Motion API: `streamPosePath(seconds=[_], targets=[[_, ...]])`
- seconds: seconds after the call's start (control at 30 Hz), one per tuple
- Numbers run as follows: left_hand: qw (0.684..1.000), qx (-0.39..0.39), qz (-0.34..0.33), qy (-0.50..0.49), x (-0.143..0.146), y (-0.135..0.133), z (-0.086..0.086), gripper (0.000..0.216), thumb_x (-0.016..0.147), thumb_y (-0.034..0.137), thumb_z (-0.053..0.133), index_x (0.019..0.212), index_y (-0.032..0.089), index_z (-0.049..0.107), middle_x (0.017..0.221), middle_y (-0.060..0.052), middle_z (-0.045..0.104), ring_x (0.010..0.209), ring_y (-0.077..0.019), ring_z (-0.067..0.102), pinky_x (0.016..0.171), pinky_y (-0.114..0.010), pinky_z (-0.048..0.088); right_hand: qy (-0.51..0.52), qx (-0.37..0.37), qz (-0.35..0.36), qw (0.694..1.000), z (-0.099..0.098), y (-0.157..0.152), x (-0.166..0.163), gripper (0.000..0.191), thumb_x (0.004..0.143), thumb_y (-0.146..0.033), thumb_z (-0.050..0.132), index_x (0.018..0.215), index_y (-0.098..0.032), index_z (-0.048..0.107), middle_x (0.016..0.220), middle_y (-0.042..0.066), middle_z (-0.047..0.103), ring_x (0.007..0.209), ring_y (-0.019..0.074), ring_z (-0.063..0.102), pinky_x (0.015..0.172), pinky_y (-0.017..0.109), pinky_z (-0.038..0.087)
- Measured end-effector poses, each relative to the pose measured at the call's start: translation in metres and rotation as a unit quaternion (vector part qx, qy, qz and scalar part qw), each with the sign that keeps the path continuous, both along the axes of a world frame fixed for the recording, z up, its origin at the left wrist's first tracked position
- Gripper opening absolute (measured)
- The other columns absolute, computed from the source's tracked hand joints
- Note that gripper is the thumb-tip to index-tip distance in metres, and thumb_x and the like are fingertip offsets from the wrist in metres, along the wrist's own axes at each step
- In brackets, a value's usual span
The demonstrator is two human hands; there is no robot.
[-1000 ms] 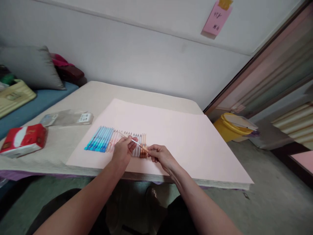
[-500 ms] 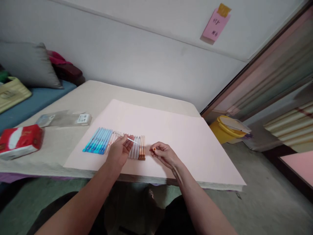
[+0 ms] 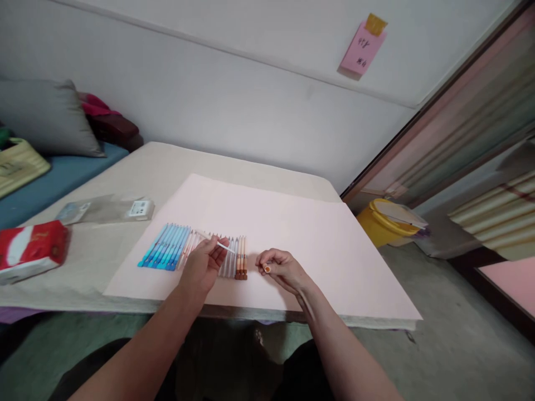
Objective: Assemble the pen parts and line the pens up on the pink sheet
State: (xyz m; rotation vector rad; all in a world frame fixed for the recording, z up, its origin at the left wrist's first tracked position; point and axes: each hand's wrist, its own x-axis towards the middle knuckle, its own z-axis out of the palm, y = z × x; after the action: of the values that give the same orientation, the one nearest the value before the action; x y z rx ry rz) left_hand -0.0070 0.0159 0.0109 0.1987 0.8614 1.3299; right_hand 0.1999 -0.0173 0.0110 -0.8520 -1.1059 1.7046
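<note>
My left hand point(image 3: 204, 263) is closed on a slim white stick point(image 3: 226, 247), perhaps a pen refill, which slants across the fingers with both ends showing. Pinched in my right hand point(image 3: 283, 272) is a small orange tube-like piece point(image 3: 267, 269), its round open end facing me; the fingers hide the rest. A row of pens lies under and beside my left hand: blue pens point(image 3: 164, 246) at the left, pale pens point(image 3: 228, 266) partly hidden behind the hand, and orange pens with brown ends point(image 3: 241, 259) at the right. The hands are apart.
The pens lie on a pale pink sheet point(image 3: 317, 234) over a cloth-covered table point(image 3: 167, 159). At the left are a red tissue pack point(image 3: 33, 248) and a clear plastic wrapper point(image 3: 108, 209). A yellow bin point(image 3: 382, 223) stands on the floor beyond the right edge.
The view has shifted slightly, so the table appears a little lower. Both hands keep their hold; the orange piece's open end turns a little more towards me.
</note>
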Motion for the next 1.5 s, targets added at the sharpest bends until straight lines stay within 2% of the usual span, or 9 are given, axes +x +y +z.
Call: streamPosePath(seconds=[0.63,1.0,1.1,1.17,1.23,1.37,1.4,1.5], targets=[[1.000,-0.010,0.005,-0.008,-0.003,0.001,-0.002,0.003,0.079,0.008,0.059,0.080,0.011,0.059,0.080,-0.009,0.068,0.071,-0.0125,0.066,0.057,-0.019,0.054,-0.008,0.012,-0.013,1.000,-0.012,0.010,0.008,0.014,0.065,-0.020,0.077,0.076,-0.018,0.069,0.083,0.003,0.065,0.069,0.0111,0.055,0.066,0.025,0.042],[1.000,-0.006,-0.001,-0.004,-0.003,0.001,-0.002,0.003,0.079,0.008,0.059,0.079,0.011,0.059,0.079,-0.009,0.067,0.068,-0.0118,0.066,0.055,-0.018,0.053,-0.039,0.015,-0.013,0.999,-0.011,0.009,0.009,0.017,0.063,-0.024,0.078,0.076,-0.018,0.068,0.083,0.003,0.064,0.069,0.0111,0.054,0.065,0.025,0.041],[1.000,-0.010,-0.002,-0.003,-0.003,0.001,-0.002,0.003,0.079,0.008,0.058,0.079,0.011,0.059,0.079,-0.009,0.067,0.068,-0.0115,0.066,0.055,-0.018,0.053,-0.062,0.004,-0.037,0.997,-0.015,0.014,0.015,0.018,0.063,-0.026,0.076,0.076,-0.018,0.066,0.080,0.002,0.063,0.063,0.0099,0.051,0.059,0.023,0.038],[1.000,-0.011,-0.002,-0.003,-0.003,0.001,-0.001,0.003,0.079,0.008,0.058,0.079,0.011,0.059,0.079,-0.009,0.067,0.068,-0.0113,0.065,0.055,-0.017,0.053,-0.097,-0.007,-0.082,0.992,-0.019,0.021,0.023,0.019,0.065,-0.030,0.073,0.077,-0.018,0.065,0.072,0.001,0.061,0.057,0.0089,0.047,0.053,0.022,0.034],[1.000,-0.011,-0.001,-0.006,-0.003,0.000,0.000,0.004,0.079,0.007,0.058,0.079,0.011,0.059,0.080,-0.009,0.067,0.069,-0.0115,0.066,0.056,-0.017,0.053,-0.183,0.001,-0.146,0.972,-0.025,0.029,0.034,0.020,0.067,-0.033,0.068,0.078,-0.017,0.064,0.062,-0.002,0.055,0.052,0.0089,0.043,0.050,0.022,0.031],[1.000,-0.013,-0.002,-0.011,-0.002,0.000,0.000,0.003,0.080,0.008,0.058,0.079,0.011,0.059,0.079,-0.009,0.067,0.070,-0.0120,0.066,0.056,-0.018,0.054,-0.415,0.076,-0.246,0.873,-0.039,0.041,0.054,0.015,0.069,-0.031,0.057,0.067,-0.017,0.060,0.053,-0.004,0.046,0.050,0.0101,0.038,0.049,0.023,0.027],[1.000,-0.014,-0.004,-0.010,-0.002,0.001,0.000,0.003,0.080,0.008,0.058,0.079,0.011,0.059,0.079,-0.009,0.067,0.070,-0.0121,0.066,0.056,-0.018,0.054,-0.442,0.085,-0.255,0.856,-0.042,0.043,0.056,0.013,0.068,-0.030,0.056,0.063,-0.018,0.058,0.053,-0.004,0.046,0.051,0.0104,0.038,0.049,0.023,0.027],[1.000,-0.016,-0.005,-0.008,-0.001,0.001,0.000,0.004,0.080,0.007,0.057,0.079,0.011,0.059,0.078,-0.009,0.067,0.071,-0.0125,0.066,0.057,-0.019,0.054,-0.473,0.098,-0.261,0.836,-0.050,0.046,0.056,0.009,0.063,-0.025,0.056,0.058,-0.019,0.055,0.054,-0.003,0.048,0.053,0.0118,0.039,0.051,0.024,0.027]])
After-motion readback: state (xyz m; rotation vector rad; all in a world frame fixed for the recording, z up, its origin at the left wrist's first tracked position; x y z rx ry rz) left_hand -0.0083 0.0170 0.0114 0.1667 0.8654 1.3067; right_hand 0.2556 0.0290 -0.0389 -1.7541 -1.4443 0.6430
